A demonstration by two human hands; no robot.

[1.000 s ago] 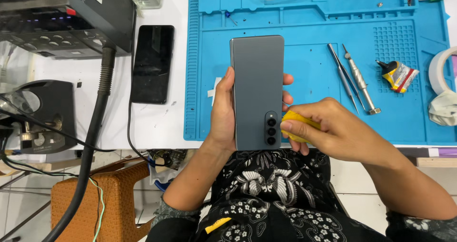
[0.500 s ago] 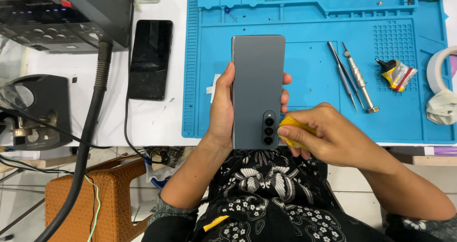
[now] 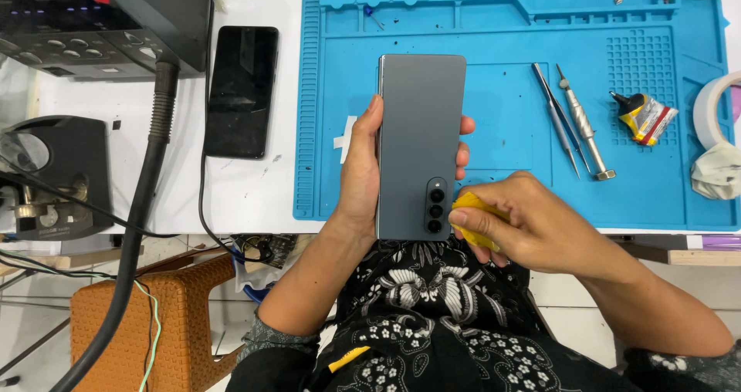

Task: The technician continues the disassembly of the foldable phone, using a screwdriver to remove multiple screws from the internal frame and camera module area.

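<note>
Over the white surface (image 3: 255, 199) I see the blue work mat (image 3: 509, 130), largest of all, with tweezers (image 3: 556, 118) and a screwdriver (image 3: 584, 126) lying unused on it. Above its near edge my left hand (image 3: 359, 176) holds the grey phone (image 3: 421, 141) upright, back facing me, fingers wrapped around both sides. The back cover looks closed and intact; I judge the work barely begun. My right hand (image 3: 532, 226) pinches a small yellow piece (image 3: 472, 211) against the phone's lower right edge, by the camera strip.

Phone-repair workshop: blue repair mat (image 3: 509, 137), screwdrivers (image 3: 584, 123), soldering station (image 3: 93, 21).
</note>
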